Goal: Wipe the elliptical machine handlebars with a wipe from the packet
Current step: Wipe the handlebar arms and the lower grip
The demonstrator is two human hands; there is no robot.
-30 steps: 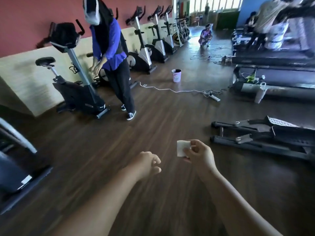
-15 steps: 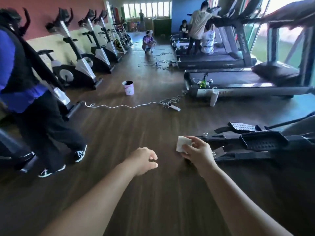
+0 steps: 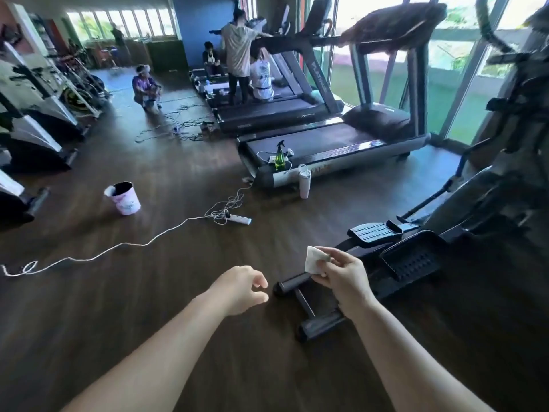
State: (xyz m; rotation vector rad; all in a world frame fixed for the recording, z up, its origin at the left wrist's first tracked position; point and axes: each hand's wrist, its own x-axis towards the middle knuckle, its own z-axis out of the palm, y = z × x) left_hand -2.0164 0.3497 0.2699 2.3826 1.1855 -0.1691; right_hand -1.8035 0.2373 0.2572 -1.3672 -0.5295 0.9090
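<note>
My right hand [image 3: 341,278] pinches a small folded white wipe [image 3: 314,259] between thumb and fingers, held out in front of me. My left hand [image 3: 245,288] hangs beside it, fingers loosely curled, holding nothing. The dark elliptical machine [image 3: 487,203] stands at the right, its ribbed pedals [image 3: 413,260] just beyond my right hand and its base bars on the floor below it. A curved handlebar [image 3: 490,28] shows blurred at the top right. No wipe packet is in view.
A white power strip [image 3: 239,219] and its long cord trail across the wooden floor. A pink bucket [image 3: 123,197] stands at the left. A treadmill [image 3: 332,147] with a green spray bottle [image 3: 279,157] and a white tumbler [image 3: 304,181] lies ahead. Exercise bikes line the left; several people are at the back.
My view has swung right: the person in blue and the bikes slid out at the left, and the elliptical and treadmills came in. My hands keep the same pose with the wipe.
</note>
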